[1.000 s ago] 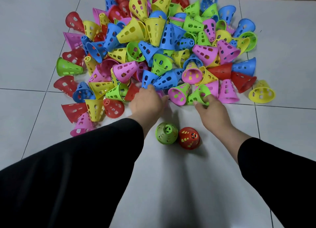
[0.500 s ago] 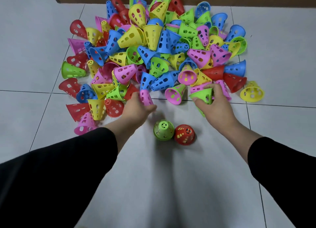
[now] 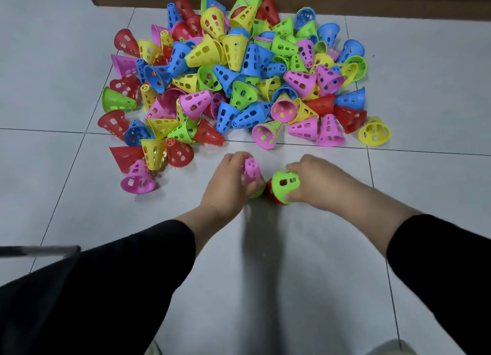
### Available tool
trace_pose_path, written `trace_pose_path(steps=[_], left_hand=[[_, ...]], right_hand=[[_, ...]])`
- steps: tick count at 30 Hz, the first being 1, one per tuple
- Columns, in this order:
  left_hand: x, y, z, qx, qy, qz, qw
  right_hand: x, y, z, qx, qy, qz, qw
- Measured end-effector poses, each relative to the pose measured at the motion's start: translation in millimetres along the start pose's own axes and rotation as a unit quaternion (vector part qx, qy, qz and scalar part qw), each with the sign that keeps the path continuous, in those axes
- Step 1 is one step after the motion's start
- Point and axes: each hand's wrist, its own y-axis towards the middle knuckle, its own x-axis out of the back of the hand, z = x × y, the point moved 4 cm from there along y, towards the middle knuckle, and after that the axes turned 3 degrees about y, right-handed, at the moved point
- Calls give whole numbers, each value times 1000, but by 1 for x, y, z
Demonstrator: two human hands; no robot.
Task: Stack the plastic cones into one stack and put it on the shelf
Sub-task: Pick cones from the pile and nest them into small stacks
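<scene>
Left hand [image 3: 228, 180] grip closed on pink cone [image 3: 251, 171], right hand [image 3: 312, 180] on green cone [image 3: 286, 185]. Likely light, stiff, slick plastic; hold by sidewall holes.

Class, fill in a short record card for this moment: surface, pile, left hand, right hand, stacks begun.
surface: tiled floor
pile: loose cones of five colours, lying past both hands
left hand: holds pink cone over a green cone
right hand: holds green cone over red cone
stacks begun: two, side by side
</scene>
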Motion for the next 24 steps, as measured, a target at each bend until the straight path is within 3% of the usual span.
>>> trace_pose_path(steps=[4, 8, 15, 20, 24], left_hand=[[-8, -1, 2, 16, 122, 29, 992], [-8, 2, 2, 25, 176, 33, 984], [7, 16, 3, 37, 196, -3, 980], [18, 34, 17, 56, 153, -32, 986], [24, 40, 31, 19, 128, -27, 991]], right_hand=[[-35, 1, 2, 11, 51, -51, 997], [-52, 3, -9, 9, 107, -99, 989], [-44, 40, -13, -18, 159, -127, 979], [-33, 67, -9, -6, 171, -126, 977], [-16, 76, -14, -1, 253, -220, 942]])
